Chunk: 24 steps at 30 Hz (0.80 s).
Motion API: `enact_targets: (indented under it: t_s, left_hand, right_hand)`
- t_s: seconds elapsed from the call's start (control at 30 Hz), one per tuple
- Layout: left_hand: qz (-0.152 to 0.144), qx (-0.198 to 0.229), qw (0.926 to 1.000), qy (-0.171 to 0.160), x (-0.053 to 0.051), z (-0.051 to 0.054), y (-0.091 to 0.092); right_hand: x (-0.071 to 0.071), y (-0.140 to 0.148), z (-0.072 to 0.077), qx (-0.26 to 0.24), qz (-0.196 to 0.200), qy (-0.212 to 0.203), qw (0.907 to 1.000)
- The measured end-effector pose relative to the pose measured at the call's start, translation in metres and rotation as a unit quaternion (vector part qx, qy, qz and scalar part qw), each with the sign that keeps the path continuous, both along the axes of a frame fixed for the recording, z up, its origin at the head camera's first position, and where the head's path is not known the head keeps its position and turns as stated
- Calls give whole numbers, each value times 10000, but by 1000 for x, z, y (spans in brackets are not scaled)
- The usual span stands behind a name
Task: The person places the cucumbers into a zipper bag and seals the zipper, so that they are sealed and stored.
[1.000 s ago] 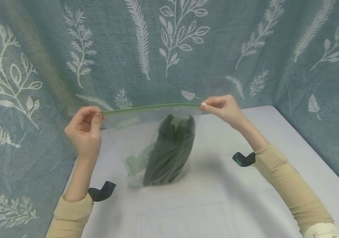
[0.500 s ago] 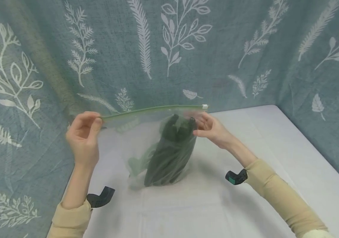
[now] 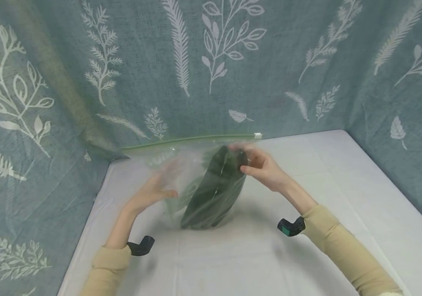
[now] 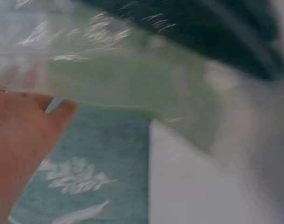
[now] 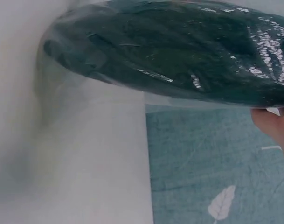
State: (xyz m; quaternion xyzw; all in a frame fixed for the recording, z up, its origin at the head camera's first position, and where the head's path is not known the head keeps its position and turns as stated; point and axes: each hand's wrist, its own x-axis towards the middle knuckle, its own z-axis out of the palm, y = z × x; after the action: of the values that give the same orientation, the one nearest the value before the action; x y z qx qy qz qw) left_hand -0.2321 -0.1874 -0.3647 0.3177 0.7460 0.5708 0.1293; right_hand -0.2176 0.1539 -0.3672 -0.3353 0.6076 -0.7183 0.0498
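Note:
A translucent zip bag (image 3: 181, 156) with a green top strip (image 3: 196, 137) and a white slider (image 3: 257, 135) stands upright on the table. Inside it leans a dark green, folded-looking item (image 3: 211, 197), whose kind I cannot tell. My right hand (image 3: 266, 168) grips the bag's right side around the dark item's upper end, thumb in front and fingers behind the film. At the lower left side is my left hand (image 3: 151, 191), blurred, its thumb in front and its extended fingers seen through the film. A paler green patch (image 4: 118, 79) shows in the left wrist view.
A white cloth covers the table (image 3: 307, 176). Blue-green curtains (image 3: 140, 61) with white leaf prints hang behind and at both sides. Black wrist devices (image 3: 291, 227) sit at both cuffs.
My right hand has left the slider and moved down to the bag's right side. My left hand has let go of the strip's left end and moved down and right.

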Motion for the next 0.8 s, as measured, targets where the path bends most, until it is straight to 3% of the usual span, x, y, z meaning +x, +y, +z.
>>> enact_targets:
  t_s: [0.07,0.17,0.37,0.5,0.57,0.67,0.8]
  left_hand:
    - [-189,-404,9989,-107,0,-11,5]
    - [-209,-497,9985,-68,3,-18,13]
    - [-363,-570,9976,125,10,-13,25]
    - [-446,-551,9975,48,16,-8,31]
    - [-479,-463,9974,-276,20,-6,34]
    - [-561,-202,9923,-1087,26,-8,40]
    - [-716,198,9728,-2196,25,-18,50]
  right_hand:
    - [3,-1,-3,59,-111,-92,9999]
    - [7,-1,-7,286,-582,-209,9977]
    - [11,-2,-5,795,-1962,63,9773]
    - [6,-2,5,989,-2425,285,9647]
    - [2,-1,12,1161,-2503,160,9610]
    - [-10,0,19,1486,-2478,-356,9567]
    - [-28,7,10,1902,-2295,-1315,9455]
